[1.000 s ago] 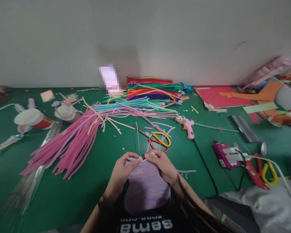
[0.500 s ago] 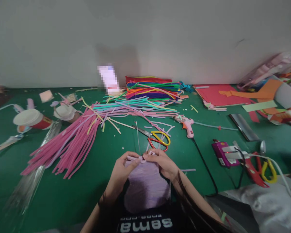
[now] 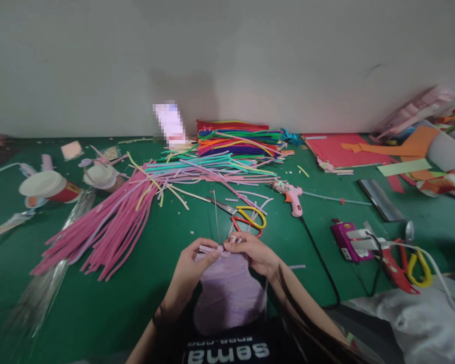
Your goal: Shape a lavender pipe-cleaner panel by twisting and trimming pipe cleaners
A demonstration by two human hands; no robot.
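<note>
A fuzzy lilac piece built up from pipe cleaners (image 3: 229, 293) lies against my front, with both hands at its upper edge. My left hand (image 3: 197, 255) pinches the lilac pipe cleaners at the top left of that edge, thumb over the front. Close beside it, my right hand (image 3: 256, 255) has its fingers closed on the same edge; the exact grip is partly hidden. Short lilac ends stick out between the hands. A thin stem with a red tip (image 3: 216, 212) rises just behind my fingers. Scissors (image 3: 248, 215) with yellow and red handles lie beyond my right hand.
Pink pipe cleaners (image 3: 117, 227) spread at left beside paper cups (image 3: 49, 184). Bundles of coloured pipe cleaners (image 3: 238, 139) lie along the wall near a phone (image 3: 170, 123). To the right are a pink glue gun (image 3: 293, 197) with a black cord, a purple box (image 3: 345, 240) and pliers (image 3: 419, 268).
Both hands stay at the upper edge of the lilac piece with only slight finger movement. The view has shifted very slightly.
</note>
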